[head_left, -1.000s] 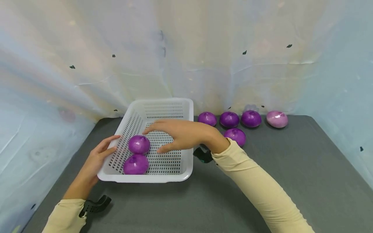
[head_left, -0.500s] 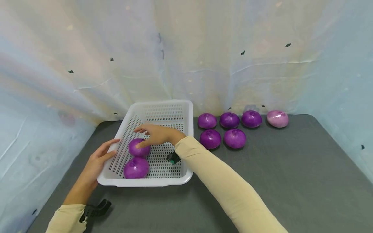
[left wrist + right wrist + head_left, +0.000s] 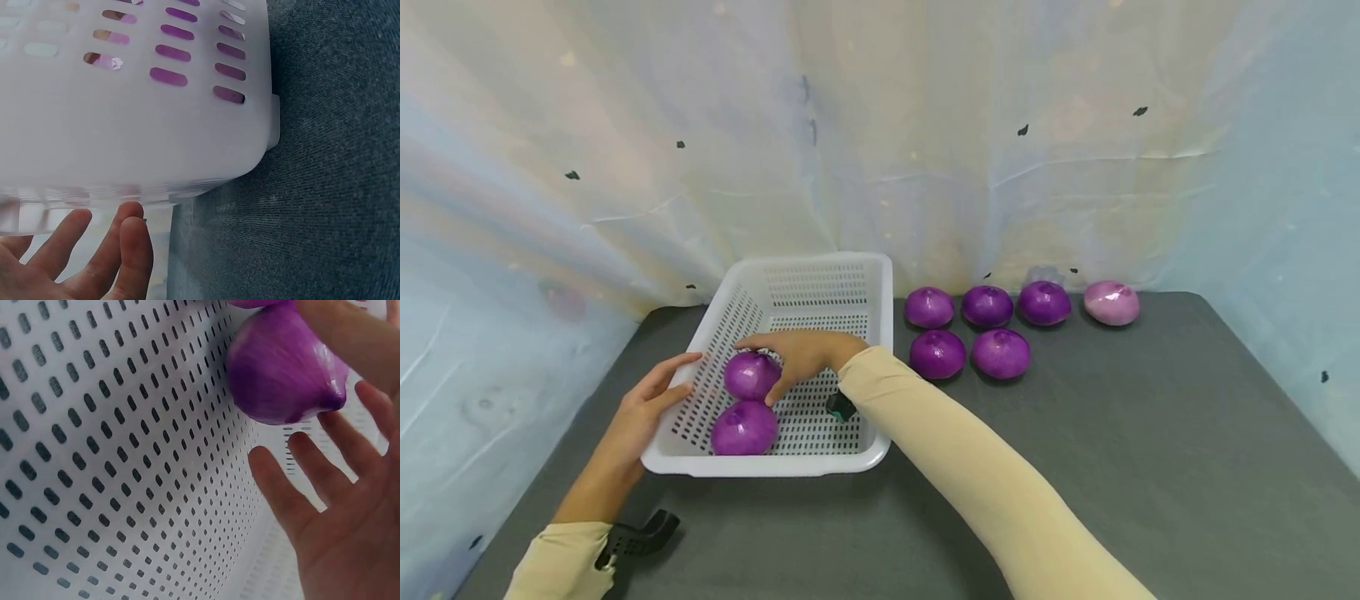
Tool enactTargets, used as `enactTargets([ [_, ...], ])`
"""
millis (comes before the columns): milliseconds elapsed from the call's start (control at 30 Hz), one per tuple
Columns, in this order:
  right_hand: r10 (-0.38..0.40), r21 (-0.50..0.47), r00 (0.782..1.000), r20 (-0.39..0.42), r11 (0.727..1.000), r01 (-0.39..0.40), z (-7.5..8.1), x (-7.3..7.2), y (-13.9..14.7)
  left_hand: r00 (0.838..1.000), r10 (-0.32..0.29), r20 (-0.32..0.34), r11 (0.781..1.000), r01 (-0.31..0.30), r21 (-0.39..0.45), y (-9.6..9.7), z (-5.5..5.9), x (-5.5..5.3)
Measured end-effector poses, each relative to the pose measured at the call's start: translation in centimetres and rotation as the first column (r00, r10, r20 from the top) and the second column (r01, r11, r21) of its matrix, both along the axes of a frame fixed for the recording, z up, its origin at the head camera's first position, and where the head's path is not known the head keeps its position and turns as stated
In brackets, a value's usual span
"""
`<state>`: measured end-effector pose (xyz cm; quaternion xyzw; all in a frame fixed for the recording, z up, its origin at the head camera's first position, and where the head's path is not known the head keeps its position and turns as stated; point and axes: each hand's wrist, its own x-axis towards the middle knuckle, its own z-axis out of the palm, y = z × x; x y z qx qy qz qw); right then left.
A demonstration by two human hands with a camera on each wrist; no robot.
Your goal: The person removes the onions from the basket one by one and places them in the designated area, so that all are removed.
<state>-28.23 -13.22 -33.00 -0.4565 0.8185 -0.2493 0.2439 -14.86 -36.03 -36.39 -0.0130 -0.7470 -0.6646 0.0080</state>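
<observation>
Two purple onions lie inside a white perforated plastic basket (image 3: 760, 467), one behind the other along its left side. My right hand (image 3: 805, 354) is down in the basket around the rear onion (image 3: 748, 377), its fingers at the far side and the thumb at the right. In the right wrist view the fingers are loosely spread beside that onion (image 3: 281, 369), with gaps between several fingertips and its skin. The front onion (image 3: 745, 429) rests close to the near wall. At the basket's left rim, my left hand (image 3: 636, 412) touches with extended fingers and thumb.
Right of the basket, several more onions stand in two rows on the dark grey tabletop (image 3: 1075, 467). Among them are a purple onion (image 3: 1002, 353) in the near row and a paler pink onion (image 3: 1111, 302) at the far right. A pale patterned curtain (image 3: 925, 125) hangs behind.
My right hand has moved left and down, from over the basket's middle to around the rear onion. The left hand stays at the rim.
</observation>
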Motion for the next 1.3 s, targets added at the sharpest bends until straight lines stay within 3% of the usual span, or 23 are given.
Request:
enactTargets([
  [167,0.001,0.038,0.998,-0.061,0.999,0.001,0.2,0.0,-0.1,1.0,-0.003,0.007,1.0,0.003,-0.003,0.1,0.1,0.0],
  [500,-0.092,0.148,0.982,-0.164,0.982,0.116,0.0,0.0,-0.1,0.999,0.044,0.022,0.998,-0.043,-0.047,0.1,0.1,0.1],
  [600,-0.092,0.156,0.986,-0.141,0.981,0.113,0.0,0.1,0.0,0.999,0.045,0.022,0.998,-0.044,-0.048,0.1,0.2,0.2],
  [767,-0.033,0.163,0.996,-0.079,0.986,0.045,0.0,-0.1,0.1,0.999,0.049,0.019,0.997,-0.047,-0.062,0.3,0.3,0.2],
  [1000,-0.012,0.195,0.996,-0.089,0.98,0.029,0.2,-0.4,0.2,0.999,0.042,0.029,0.998,-0.041,-0.043,0.4,0.7,-0.1],
  [1133,-0.063,0.171,0.994,-0.092,0.982,0.078,0.7,-0.1,0.5,0.999,0.044,0.031,0.998,-0.042,-0.041,0.4,0.7,-0.2],
  [1300,-0.065,0.028,0.986,-0.154,0.997,0.07,2.2,0.8,1.2,0.998,0.049,0.044,0.997,-0.046,-0.07,0.1,0.5,0.2],
])
